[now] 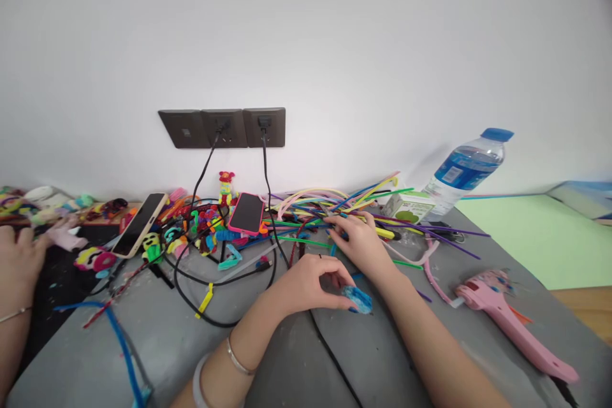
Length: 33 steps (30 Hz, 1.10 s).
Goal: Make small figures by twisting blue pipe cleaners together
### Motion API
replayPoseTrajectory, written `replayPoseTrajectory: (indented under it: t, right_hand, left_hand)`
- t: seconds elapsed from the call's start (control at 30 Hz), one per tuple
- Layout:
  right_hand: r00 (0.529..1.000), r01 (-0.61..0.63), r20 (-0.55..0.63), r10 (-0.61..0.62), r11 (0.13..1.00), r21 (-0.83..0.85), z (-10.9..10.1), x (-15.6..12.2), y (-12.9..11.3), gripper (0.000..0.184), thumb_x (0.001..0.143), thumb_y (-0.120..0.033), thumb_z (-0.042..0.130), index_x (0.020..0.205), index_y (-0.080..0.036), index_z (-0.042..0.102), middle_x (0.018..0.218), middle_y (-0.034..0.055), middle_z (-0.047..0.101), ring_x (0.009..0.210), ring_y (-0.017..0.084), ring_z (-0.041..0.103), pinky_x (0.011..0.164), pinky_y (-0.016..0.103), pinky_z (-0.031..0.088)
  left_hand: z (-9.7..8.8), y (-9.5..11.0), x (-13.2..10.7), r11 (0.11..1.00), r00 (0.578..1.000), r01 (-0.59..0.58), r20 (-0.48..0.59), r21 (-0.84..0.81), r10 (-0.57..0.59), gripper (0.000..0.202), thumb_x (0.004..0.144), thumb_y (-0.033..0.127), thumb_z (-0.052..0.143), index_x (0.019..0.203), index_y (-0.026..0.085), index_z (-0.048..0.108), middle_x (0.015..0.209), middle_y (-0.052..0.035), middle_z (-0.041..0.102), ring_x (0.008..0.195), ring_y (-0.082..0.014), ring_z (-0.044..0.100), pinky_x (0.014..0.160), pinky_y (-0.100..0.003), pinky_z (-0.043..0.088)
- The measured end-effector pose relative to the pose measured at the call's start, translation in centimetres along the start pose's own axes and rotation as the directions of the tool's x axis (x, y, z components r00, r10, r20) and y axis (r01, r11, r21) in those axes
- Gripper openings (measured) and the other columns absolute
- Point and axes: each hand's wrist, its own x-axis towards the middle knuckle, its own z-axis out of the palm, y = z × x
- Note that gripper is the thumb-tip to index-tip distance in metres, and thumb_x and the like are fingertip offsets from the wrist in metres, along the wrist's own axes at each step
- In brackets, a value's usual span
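The left hand (pixel 310 284) pinches a fuzzy blue piece (pixel 358 299) between thumb and fingers. Just beyond, the right hand (pixel 362 243) bends over colourful pipe cleaners (pixel 351 205), its grip impossible to tell; farther right lies a pink glue gun (pixel 519 330).

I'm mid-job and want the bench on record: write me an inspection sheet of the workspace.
Surface: grey tabletop, small specks on it.
Job's things: blue fuzzy piece; coloured pipe cleaners.
Clutter: two phones, small figures, bottle, pink glue gun.
Hands: left hand pinches the blue fuzzy piece; right hand at the pipe cleaners, grip unclear.
Cables: black cables run from wall sockets across the tabletop.
Surroundings: white wall; another person's hand, left edge.
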Motion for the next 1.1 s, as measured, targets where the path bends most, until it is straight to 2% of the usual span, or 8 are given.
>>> replayPoseTrajectory:
  t: [0.13,0.27,0.4,0.63,0.8,0.93,1.0,1.1]
  right_hand:
    - [1.000,0.008,0.024,-0.004,0.991,-0.131,0.3,0.3,-0.3,0.017,0.088,-0.018,0.055,0.095,-0.022,0.070,0.097,0.0082,0.070,0.100,0.027,0.060,0.094,0.046,0.030]
    - [0.998,-0.025,0.058,0.032,0.993,-0.112,1.0,0.6,-0.4,0.014,0.088,-0.018,0.056,0.091,-0.022,0.069,0.097,0.0069,0.069,0.099,0.026,0.058,0.093,0.044,0.030]
    - [0.999,0.020,0.033,-0.016,0.993,-0.115,1.3,0.6,-0.2,0.018,0.086,-0.015,0.057,0.095,-0.023,0.070,0.100,0.0062,0.069,0.100,0.026,0.056,0.097,0.046,0.027]
    - [0.997,0.070,0.025,-0.068,0.995,-0.073,0.9,0.5,-0.4,0.014,0.088,-0.016,0.053,0.082,-0.021,0.065,0.092,0.0070,0.068,0.094,0.026,0.058,0.092,0.045,0.030]
    - [0.995,-0.018,-0.099,0.029,0.994,0.104,0.0,0.1,-0.4,0.012,0.089,-0.016,0.049,0.089,-0.021,0.060,0.092,0.0055,0.070,0.088,0.023,0.061,0.084,0.039,0.033]
    - [0.974,-0.071,-0.193,0.121,0.966,0.250,-0.2,0.0,-0.3,0.012,0.090,-0.018,0.047,0.093,-0.022,0.058,0.092,0.0049,0.070,0.083,0.023,0.062,0.084,0.039,0.036]
    - [0.953,-0.090,-0.240,0.183,0.932,0.351,-0.1,0.0,-0.4,0.010,0.089,-0.019,0.048,0.092,-0.022,0.057,0.089,0.0048,0.069,0.083,0.023,0.062,0.081,0.038,0.040]
    - [0.911,-0.116,-0.273,0.309,0.828,0.549,-0.1,0.1,-0.4,0.007,0.090,-0.024,0.048,0.091,-0.022,0.055,0.083,0.0042,0.065,0.075,0.022,0.062,0.072,0.034,0.045]
  left_hand:
    - [0.1,-0.1,0.0,1.000,1.000,-0.012,0.001,-0.008,0.012,0.026,0.071,0.033,0.079,0.088,0.016,0.072,0.082,-0.0035,0.069,0.074,-0.0136,0.061,0.070,-0.022,0.047]
    - [0.0,0.0,0.0,1.000,1.000,-0.015,-0.003,0.001,0.015,0.025,0.071,0.033,0.079,0.088,0.016,0.071,0.082,-0.0033,0.069,0.075,-0.0136,0.060,0.070,-0.022,0.047]
    - [0.0,0.2,0.0,1.000,1.000,-0.006,0.000,0.001,0.006,0.024,0.071,0.031,0.079,0.087,0.016,0.071,0.084,-0.0036,0.070,0.075,-0.0136,0.060,0.071,-0.022,0.048]
    - [0.0,0.5,0.0,0.997,1.000,-0.004,0.016,0.079,0.002,0.021,0.075,0.031,0.076,0.091,0.017,0.071,0.086,-0.0037,0.070,0.078,-0.0148,0.061,0.074,-0.024,0.048]
    - [0.0,0.4,0.0,0.993,1.000,0.001,0.001,0.122,-0.001,0.021,0.076,0.031,0.075,0.091,0.017,0.071,0.086,-0.0036,0.069,0.079,-0.0151,0.061,0.074,-0.024,0.048]
    - [0.0,0.1,0.0,0.988,0.999,0.014,-0.041,0.155,-0.008,0.020,0.077,0.023,0.072,0.096,0.018,0.070,0.087,-0.0028,0.066,0.077,-0.0143,0.060,0.073,-0.024,0.047]
    - [-0.1,0.0,0.0,0.986,0.999,0.013,-0.040,0.165,-0.006,0.020,0.079,0.020,0.069,0.099,0.019,0.069,0.092,-0.0030,0.066,0.079,-0.0140,0.060,0.074,-0.024,0.047]
    - [-0.2,0.0,0.0,0.984,0.999,0.001,-0.035,0.178,0.005,0.020,0.079,0.018,0.068,0.100,0.019,0.068,0.097,-0.0035,0.066,0.082,-0.0142,0.059,0.077,-0.024,0.047]
